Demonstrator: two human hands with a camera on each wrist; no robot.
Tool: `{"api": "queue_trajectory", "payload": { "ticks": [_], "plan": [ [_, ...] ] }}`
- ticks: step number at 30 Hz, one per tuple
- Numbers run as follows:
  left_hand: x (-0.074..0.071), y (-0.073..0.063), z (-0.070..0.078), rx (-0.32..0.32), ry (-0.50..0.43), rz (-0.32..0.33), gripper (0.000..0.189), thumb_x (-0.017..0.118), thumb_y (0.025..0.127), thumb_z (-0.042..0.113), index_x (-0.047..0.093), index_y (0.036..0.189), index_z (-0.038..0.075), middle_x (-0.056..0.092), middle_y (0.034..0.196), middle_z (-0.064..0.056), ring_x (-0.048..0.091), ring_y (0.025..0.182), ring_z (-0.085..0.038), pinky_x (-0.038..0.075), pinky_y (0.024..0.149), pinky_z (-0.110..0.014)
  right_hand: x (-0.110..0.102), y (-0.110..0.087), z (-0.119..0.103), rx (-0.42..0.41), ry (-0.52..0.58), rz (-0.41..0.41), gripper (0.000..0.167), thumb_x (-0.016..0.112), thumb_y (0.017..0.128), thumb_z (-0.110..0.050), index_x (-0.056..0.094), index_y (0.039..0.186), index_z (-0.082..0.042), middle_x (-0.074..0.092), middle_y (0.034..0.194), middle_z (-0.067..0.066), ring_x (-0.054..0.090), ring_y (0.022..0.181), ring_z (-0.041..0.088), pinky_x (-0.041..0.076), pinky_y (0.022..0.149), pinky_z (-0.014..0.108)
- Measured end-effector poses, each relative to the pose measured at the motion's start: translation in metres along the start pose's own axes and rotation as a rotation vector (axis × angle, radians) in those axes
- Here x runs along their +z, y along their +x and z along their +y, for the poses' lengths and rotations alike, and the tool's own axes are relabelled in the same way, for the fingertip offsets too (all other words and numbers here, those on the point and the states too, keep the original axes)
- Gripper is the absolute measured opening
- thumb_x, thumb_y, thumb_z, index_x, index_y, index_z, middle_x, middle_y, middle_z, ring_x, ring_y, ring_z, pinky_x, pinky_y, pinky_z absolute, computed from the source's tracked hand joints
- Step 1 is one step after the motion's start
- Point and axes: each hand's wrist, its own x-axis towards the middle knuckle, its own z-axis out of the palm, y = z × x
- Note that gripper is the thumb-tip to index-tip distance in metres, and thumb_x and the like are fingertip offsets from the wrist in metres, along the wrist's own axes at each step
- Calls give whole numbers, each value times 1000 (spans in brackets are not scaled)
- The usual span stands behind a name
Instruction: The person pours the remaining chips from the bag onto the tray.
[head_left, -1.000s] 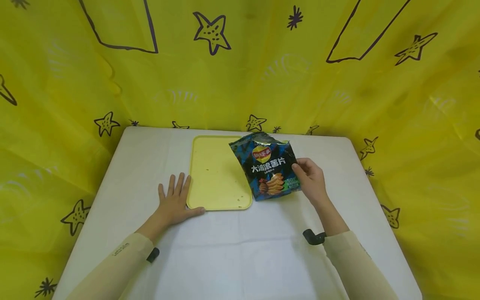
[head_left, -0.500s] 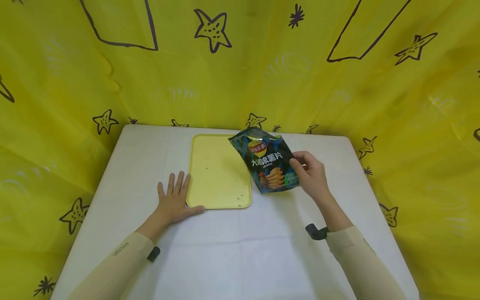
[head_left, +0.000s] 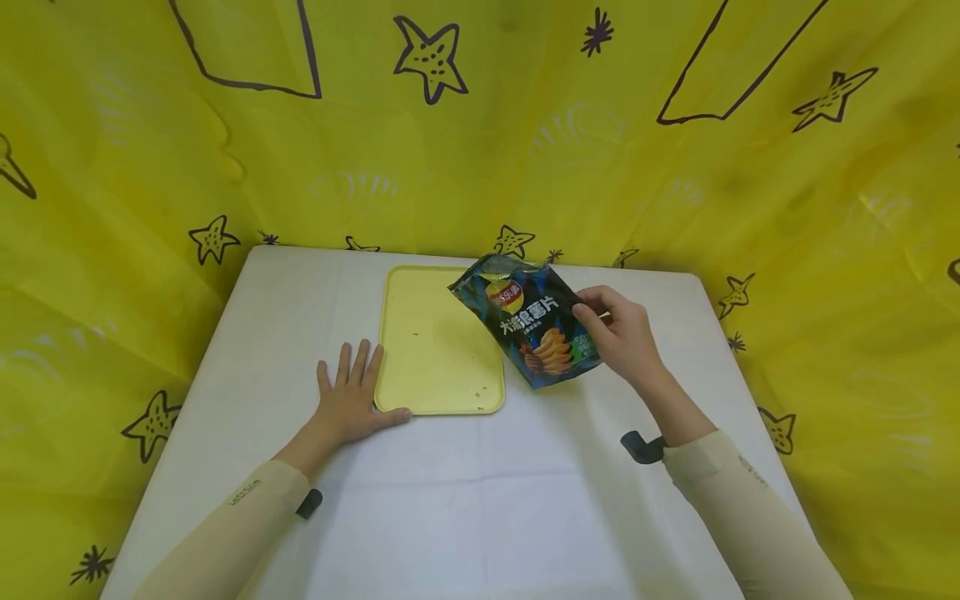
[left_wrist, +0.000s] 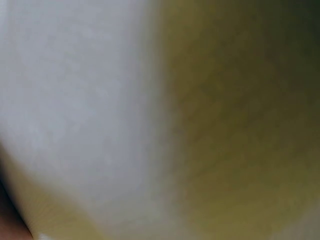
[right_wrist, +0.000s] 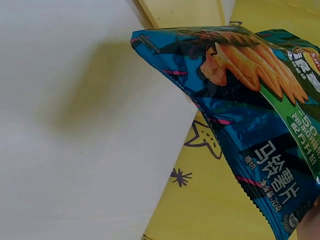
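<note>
My right hand point(head_left: 621, 337) pinches the right edge of a dark blue Lay's chip bag point(head_left: 528, 325), thumb on the front. Tilted to the left, the bag is held up over the right part of a yellow tray point(head_left: 427, 342), and its top looks torn open. In the right wrist view the lower part of the chip bag point(right_wrist: 225, 100) fills the right side. My left hand point(head_left: 347, 408) lies flat with spread fingers at the tray's lower left corner, its thumb along the front rim. The left wrist view is too blurred to show that hand clearly.
A few small crumbs point(head_left: 480, 394) lie on the tray near its lower right corner. The white table point(head_left: 465, 517) has a yellow curtain point(head_left: 480, 150) with drawn stars behind it and at both sides.
My right hand has risen slightly, tipping the chip bag further so its torn top leans more to the left over the tray. The left hand stays in place.
</note>
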Motion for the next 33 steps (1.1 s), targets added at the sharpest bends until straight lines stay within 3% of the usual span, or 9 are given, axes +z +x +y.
{"api": "queue_trajectory", "payload": {
  "ticks": [7, 12, 15, 22, 33],
  "plan": [
    [2, 0, -1, 4, -7, 3, 127, 51, 76, 87, -1, 161, 8, -8, 167, -18, -15, 151, -42, -12, 110, -72, 2, 10, -6, -102, -93, -12, 26, 65, 97, -11, 66, 123, -10, 69, 84, 6, 60, 71, 14, 50, 62, 16],
    [0, 0, 0, 2, -4, 3, 127, 52, 76, 87, -1, 161, 8, -7, 167, -18, -14, 152, -42, -12, 110, -72, 3, 17, -15, -183, -170, -37, 33, 65, 97, -11, 65, 130, -16, 70, 82, 5, 65, 67, 16, 53, 60, 30],
    [-2, -1, 1, 4, 1, 14, 126, 53, 76, 86, 2, 161, 8, -4, 167, -19, -12, 152, -43, -9, 110, -73, 3, 22, -21, -237, -217, -57, 32, 65, 97, -12, 66, 130, -16, 72, 85, 5, 66, 69, 16, 54, 61, 35],
    [-1, 0, -1, 5, 0, 14, 127, 53, 76, 86, 2, 161, 7, -5, 167, -19, -13, 152, -43, -10, 110, -73, 5, 34, -34, -323, -341, -123, 30, 63, 99, -15, 67, 129, -18, 74, 115, 5, 69, 83, 19, 56, 72, 40],
    [-1, 1, -1, -8, 4, -5, 127, 51, 76, 87, 1, 161, 8, -6, 167, -18, -13, 152, -42, -10, 111, -72, 15, 54, -55, -419, -446, -260, 34, 62, 99, -16, 66, 132, -21, 74, 117, 4, 65, 75, 19, 52, 64, 36]
  ]
}}
